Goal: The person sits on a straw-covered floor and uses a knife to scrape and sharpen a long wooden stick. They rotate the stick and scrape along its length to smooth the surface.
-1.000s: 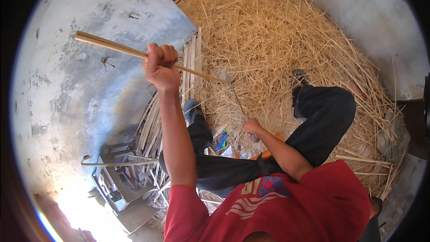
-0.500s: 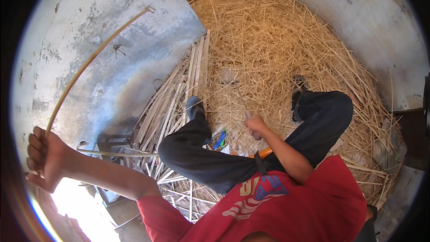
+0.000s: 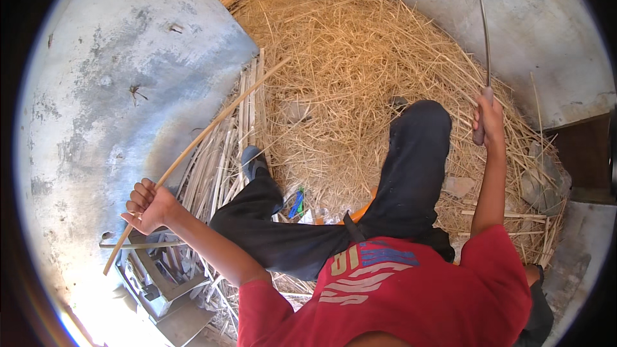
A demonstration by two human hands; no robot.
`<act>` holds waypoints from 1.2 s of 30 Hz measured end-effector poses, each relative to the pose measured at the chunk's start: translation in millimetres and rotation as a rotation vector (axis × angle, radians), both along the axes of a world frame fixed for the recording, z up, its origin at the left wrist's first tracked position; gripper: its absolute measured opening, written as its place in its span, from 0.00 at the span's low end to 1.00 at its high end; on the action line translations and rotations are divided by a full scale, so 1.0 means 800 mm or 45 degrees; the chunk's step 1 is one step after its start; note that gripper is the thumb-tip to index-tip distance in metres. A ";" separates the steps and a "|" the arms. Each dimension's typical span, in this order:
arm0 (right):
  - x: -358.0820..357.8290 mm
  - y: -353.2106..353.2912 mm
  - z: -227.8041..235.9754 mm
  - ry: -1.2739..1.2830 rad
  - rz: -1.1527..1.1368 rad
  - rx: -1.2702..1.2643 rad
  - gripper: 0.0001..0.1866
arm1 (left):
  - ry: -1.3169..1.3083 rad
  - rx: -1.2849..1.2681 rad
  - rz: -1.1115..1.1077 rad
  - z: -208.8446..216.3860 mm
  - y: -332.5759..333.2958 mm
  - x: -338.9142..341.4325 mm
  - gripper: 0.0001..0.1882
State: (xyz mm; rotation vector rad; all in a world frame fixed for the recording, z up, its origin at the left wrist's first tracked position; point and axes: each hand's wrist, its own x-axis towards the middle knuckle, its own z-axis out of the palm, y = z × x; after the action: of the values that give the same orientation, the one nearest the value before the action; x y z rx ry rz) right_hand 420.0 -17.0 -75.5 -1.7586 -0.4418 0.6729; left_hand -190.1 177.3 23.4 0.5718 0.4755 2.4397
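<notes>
My left hand (image 3: pixel 151 205) is closed round a long yellowish cane stick (image 3: pixel 212 127), close to its lower end. The stick slants up to the right, and its far end lies in front of the pale strips by the wall. Out to the right, my right hand (image 3: pixel 491 119) grips the brown handle of a long-bladed knife (image 3: pixel 486 38). Its thin, slightly curved blade points upward, well apart from the stick. My legs in black trousers (image 3: pixel 418 154) are bent between the two hands, with one dark shoe (image 3: pixel 255 162) showing at the left.
A thick heap of straw-like shavings (image 3: pixel 360 45) covers the floor. Long split strips (image 3: pixel 247 109) lie along the left wall (image 3: pixel 128 58). At lower left stands a wooden box (image 3: pixel 160 276) with bits inside. A small blue object (image 3: pixel 296 204) lies near my legs; a grey stone-like lump (image 3: pixel 543 183) sits right.
My right hand has swung the knife up and to the right, from between my legs. My left hand has moved right and tilted the stick rightward. My right knee has shifted left.
</notes>
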 end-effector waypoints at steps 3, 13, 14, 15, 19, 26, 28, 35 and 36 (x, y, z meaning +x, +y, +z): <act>0.047 -0.055 -0.096 -0.269 -0.089 -0.379 0.13 | 0.036 -0.054 -0.007 -0.008 0.011 0.003 0.25; 0.026 -0.294 -0.432 -0.433 0.033 -1.182 0.28 | 0.195 -0.239 0.089 -0.021 0.005 0.010 0.25; 0.027 -0.305 -0.449 -0.374 0.077 -1.240 0.29 | 0.197 -0.264 0.106 -0.021 0.005 0.016 0.25; 0.032 -0.318 -0.472 -0.321 0.111 -1.299 0.30 | 0.194 -0.261 0.083 -0.021 0.009 0.024 0.25; 0.014 -0.295 -0.502 -0.274 0.168 -1.599 0.33 | 0.209 -0.227 0.039 -0.014 0.009 0.065 0.25; -0.079 -0.203 -0.456 -0.692 0.330 -1.289 0.31 | 0.332 -0.192 0.057 0.008 -0.006 0.106 0.24; -0.088 -0.194 -0.491 -0.585 0.643 -1.174 0.28 | 0.365 -0.213 0.134 0.016 -0.006 0.117 0.26; -0.121 -0.139 -0.494 -0.597 0.802 -1.280 0.21 | 0.413 -0.164 0.095 0.026 -0.033 0.081 0.26; -0.123 -0.137 -0.499 -0.608 0.825 -1.272 0.21 | 0.405 -0.154 0.109 0.028 -0.037 0.078 0.26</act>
State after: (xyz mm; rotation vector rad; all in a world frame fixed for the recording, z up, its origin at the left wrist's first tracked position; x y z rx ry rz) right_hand 321.5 -126.4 -474.5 -2.7764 -1.1788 1.0264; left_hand -127.6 147.4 45.6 0.9094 0.7854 2.3871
